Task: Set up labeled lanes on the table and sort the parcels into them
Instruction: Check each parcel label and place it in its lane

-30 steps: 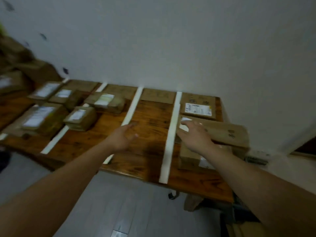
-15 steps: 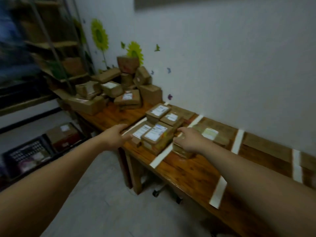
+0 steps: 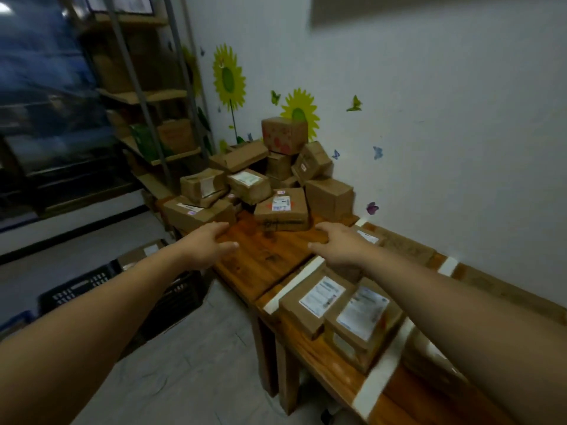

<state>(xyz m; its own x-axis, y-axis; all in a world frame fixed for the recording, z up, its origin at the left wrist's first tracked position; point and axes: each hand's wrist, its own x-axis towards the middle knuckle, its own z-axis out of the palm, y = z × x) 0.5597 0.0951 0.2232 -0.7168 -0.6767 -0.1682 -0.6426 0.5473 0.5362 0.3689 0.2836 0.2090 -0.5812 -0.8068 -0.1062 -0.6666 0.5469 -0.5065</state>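
Brown cardboard parcels [image 3: 280, 210], boxy and some of them dented, lie in a heap at the far end of the glossy wooden surface [image 3: 267, 259], close to the wall. Left grip [image 3: 208, 243] and right grip [image 3: 340, 246] reach over the bare wood before the heap, fingers loose and spread, holding nothing. Flat white tape strips [image 3: 296, 282] mark lanes, and two labelled boxes [image 3: 319, 302] sit between two strips, under the right forearm.

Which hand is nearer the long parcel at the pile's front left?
Left. The left hand has its fingertips by the near corner of the long parcel; the right hand is off to its right, beyond the flat labelled parcel.
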